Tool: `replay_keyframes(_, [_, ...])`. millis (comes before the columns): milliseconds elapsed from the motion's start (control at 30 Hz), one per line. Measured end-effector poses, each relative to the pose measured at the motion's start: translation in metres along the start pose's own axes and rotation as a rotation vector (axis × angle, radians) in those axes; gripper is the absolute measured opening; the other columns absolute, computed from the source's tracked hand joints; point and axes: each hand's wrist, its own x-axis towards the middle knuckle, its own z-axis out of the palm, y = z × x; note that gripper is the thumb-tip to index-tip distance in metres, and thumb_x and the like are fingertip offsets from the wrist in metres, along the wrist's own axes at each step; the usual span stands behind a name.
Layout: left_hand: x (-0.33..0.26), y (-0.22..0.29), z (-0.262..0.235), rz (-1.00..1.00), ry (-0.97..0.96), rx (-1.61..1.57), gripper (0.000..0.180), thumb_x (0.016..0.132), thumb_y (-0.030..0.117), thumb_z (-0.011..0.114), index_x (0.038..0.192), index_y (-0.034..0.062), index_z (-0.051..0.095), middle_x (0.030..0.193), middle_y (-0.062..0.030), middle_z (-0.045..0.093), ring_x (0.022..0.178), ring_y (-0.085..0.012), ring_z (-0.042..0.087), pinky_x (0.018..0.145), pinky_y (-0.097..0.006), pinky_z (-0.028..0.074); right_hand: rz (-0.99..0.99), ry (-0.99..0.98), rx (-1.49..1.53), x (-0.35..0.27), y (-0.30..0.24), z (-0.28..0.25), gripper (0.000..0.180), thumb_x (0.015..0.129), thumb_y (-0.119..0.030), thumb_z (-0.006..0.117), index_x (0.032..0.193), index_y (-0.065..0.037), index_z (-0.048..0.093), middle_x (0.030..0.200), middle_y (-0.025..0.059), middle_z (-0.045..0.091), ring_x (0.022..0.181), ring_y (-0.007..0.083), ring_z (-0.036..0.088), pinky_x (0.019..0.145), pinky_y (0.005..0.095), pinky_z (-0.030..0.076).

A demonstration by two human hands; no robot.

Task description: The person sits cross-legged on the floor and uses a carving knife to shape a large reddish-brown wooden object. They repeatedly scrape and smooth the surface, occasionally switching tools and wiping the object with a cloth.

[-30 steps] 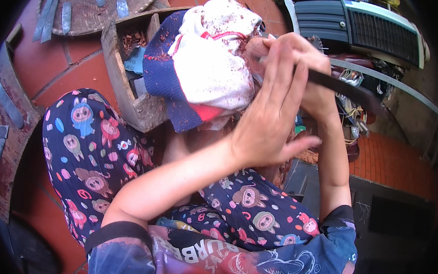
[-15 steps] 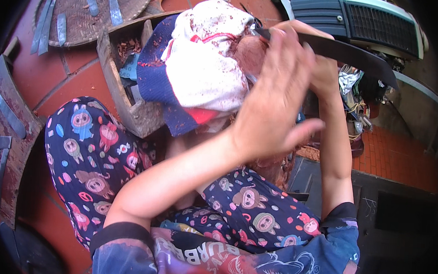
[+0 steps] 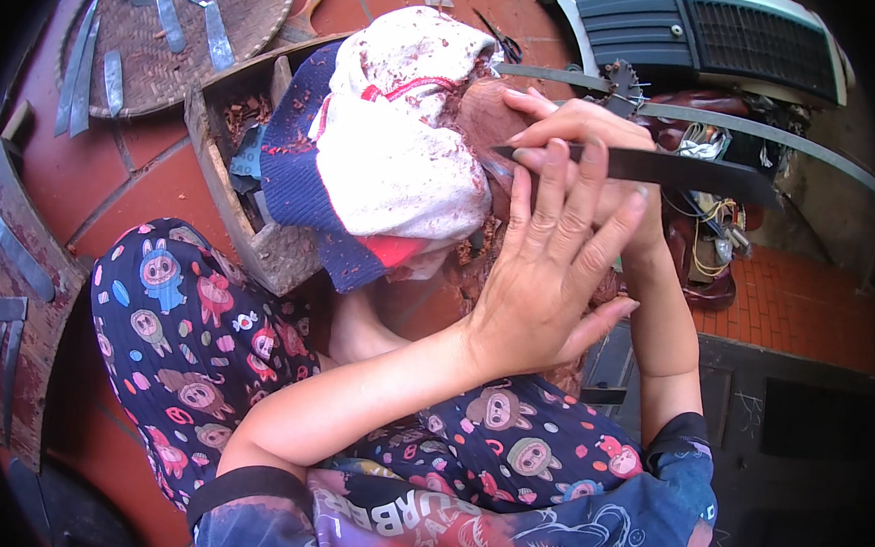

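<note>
A long dark flat tool (image 3: 699,173), like a blade, lies across my hands, its narrow end at a rounded reddish-brown wooden piece (image 3: 489,113). My right hand (image 3: 592,128) is curled around the tool, its index finger reaching onto the wood. Just below, my left hand (image 3: 548,265) has its fingers stretched and spread, with the fingertips against the tool and the right hand. A white cloth (image 3: 405,151) with navy and red parts, dotted with wood shavings, is bunched against the wood's left side. The lower part of the wood is hidden behind my left hand.
Left of the cloth stands a wooden box (image 3: 283,254) with shavings and blue sandpaper (image 3: 247,154). Several metal blades lie on a woven tray (image 3: 257,32); more are on a curved board (image 3: 42,350). Scissors (image 3: 507,45) and a brush (image 3: 312,5) are beyond. Cables (image 3: 716,230) lie at right.
My left hand has come to rest from a blurred motion, a little lower. The tool has moved down and lies more level, and the right hand has moved down with it.
</note>
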Motion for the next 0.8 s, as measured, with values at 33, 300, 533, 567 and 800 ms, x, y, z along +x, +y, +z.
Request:
replay_keyframes(33, [-0.003, -0.004, 0.001, 0.0, 0.001, 0.013, 0.093, 0.079, 0.029, 0.078, 0.154, 0.0037, 0.029, 0.159, -0.0387, 0.005, 0.147, -0.0584, 0.0, 0.115, -0.067, 0.008, -0.01, 0.006, 0.002, -0.004, 0.005, 0.005, 0.022, 0.084, -0.015, 0.07, 0.097, 0.003, 0.071, 0.098, 0.0119, 0.075, 0.098, 0.0285, 0.071, 0.101, 0.0438, 0.05])
replay_keyframes(300, [0.014, -0.027, -0.005, 0.106, 0.043, 0.05, 0.101, 0.079, 0.033, 0.079, 0.156, -0.0004, 0.022, 0.157, -0.0412, 0.0, 0.145, -0.06, -0.001, 0.117, -0.064, 0.009, 0.116, 0.026, -0.001, 0.013, -0.004, 0.002, 0.022, 0.088, -0.011, 0.067, 0.107, -0.002, 0.073, 0.092, 0.0092, 0.075, 0.085, 0.0221, 0.072, 0.087, 0.0347, 0.055])
replay_keyframes(533, [0.015, -0.029, -0.002, 0.107, 0.071, 0.052, 0.106, 0.079, 0.036, 0.078, 0.156, -0.0023, 0.017, 0.158, -0.0402, 0.002, 0.145, -0.0603, -0.002, 0.117, -0.063, 0.009, 0.055, 0.064, 0.02, 0.01, 0.007, 0.003, 0.017, 0.086, -0.013, 0.07, 0.098, -0.001, 0.071, 0.084, 0.0071, 0.073, 0.08, 0.0201, 0.071, 0.076, 0.0325, 0.055])
replay_keyframes(567, [0.017, -0.036, -0.008, 0.116, 0.043, 0.074, 0.107, 0.079, 0.037, 0.078, 0.157, -0.0022, 0.016, 0.158, -0.0394, 0.002, 0.145, -0.0603, -0.002, 0.117, -0.063, 0.009, 0.013, 0.046, -0.018, 0.016, 0.006, 0.003, 0.018, 0.086, -0.013, 0.07, 0.1, -0.002, 0.071, 0.088, 0.0074, 0.073, 0.08, 0.0207, 0.071, 0.075, 0.033, 0.055])
replay_keyframes(800, [0.017, -0.026, 0.002, 0.084, 0.112, 0.073, 0.112, 0.073, 0.032, 0.08, 0.157, -0.0026, 0.014, 0.157, -0.0408, -0.002, 0.145, -0.0598, -0.002, 0.118, -0.061, 0.012, 0.185, -0.05, -0.082, 0.014, 0.009, -0.002, 0.016, 0.086, -0.01, 0.07, 0.096, 0.002, 0.074, 0.098, 0.0126, 0.075, 0.101, 0.0206, 0.071, 0.092, 0.0363, 0.057])
